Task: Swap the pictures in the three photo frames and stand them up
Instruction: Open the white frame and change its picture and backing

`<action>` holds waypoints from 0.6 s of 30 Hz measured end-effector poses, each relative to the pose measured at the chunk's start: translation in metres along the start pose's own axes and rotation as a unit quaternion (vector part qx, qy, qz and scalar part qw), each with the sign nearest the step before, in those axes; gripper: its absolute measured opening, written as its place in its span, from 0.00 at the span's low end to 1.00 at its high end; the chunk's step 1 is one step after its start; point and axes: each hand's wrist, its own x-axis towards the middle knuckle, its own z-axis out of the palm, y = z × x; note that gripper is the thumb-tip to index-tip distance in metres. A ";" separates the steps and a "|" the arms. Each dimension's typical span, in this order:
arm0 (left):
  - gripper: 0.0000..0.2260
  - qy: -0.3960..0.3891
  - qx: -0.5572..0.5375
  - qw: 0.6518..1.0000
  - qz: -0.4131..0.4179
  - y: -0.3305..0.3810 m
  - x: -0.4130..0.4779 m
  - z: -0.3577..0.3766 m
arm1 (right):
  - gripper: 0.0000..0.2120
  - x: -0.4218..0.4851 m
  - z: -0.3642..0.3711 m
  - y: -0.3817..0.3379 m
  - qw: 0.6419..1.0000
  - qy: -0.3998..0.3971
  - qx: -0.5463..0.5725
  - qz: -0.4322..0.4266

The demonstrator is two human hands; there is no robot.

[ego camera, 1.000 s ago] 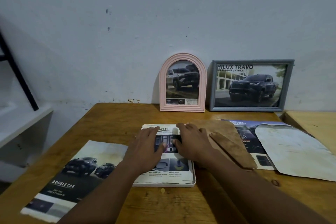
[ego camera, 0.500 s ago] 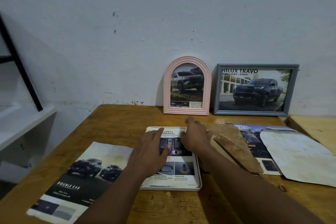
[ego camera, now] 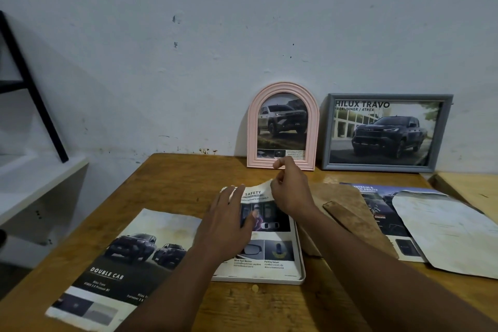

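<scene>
Work is unfinished: pink frame (ego camera: 251,137) and grey frame (ego camera: 326,129) stand behind the flat white frame (ego camera: 269,279). Your right fingers (ego camera: 275,181) pinch its safety picture (ego camera: 269,250); straight left fingers (ego camera: 232,194) press it.

Against the pale bluish-white wall (ego camera: 242,21) at centre right, the arched frame (ego camera: 251,129) is pink and the rectangular frame (ego camera: 377,167) beside it grey-blue; their pictures show a grey pickup and a near-black one. The flat frame (ego camera: 258,280) at lower centre is white, its safety sheet (ego camera: 272,250) white with black panels and a purple patch. The Double Cab sheet (ego camera: 134,259) at lower left fades from cream to black. The backing board (ego camera: 339,194) is mottled brown, the worktop (ego camera: 175,178) honey-brown wood grain.
</scene>
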 end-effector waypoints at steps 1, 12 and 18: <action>0.31 -0.001 0.002 1.000 -0.001 0.000 0.000 0.000 | 0.15 -0.001 -0.002 -0.002 1.000 0.003 0.020 -0.006; 0.35 0.093 -0.035 0.992 0.072 0.022 -0.002 -0.026 | 0.07 -0.004 -0.044 -0.028 0.977 0.130 0.154 -0.073; 0.16 0.165 -0.164 0.967 0.107 0.061 0.004 -0.033 | 0.07 0.003 -0.082 -0.018 0.971 0.130 0.200 -0.006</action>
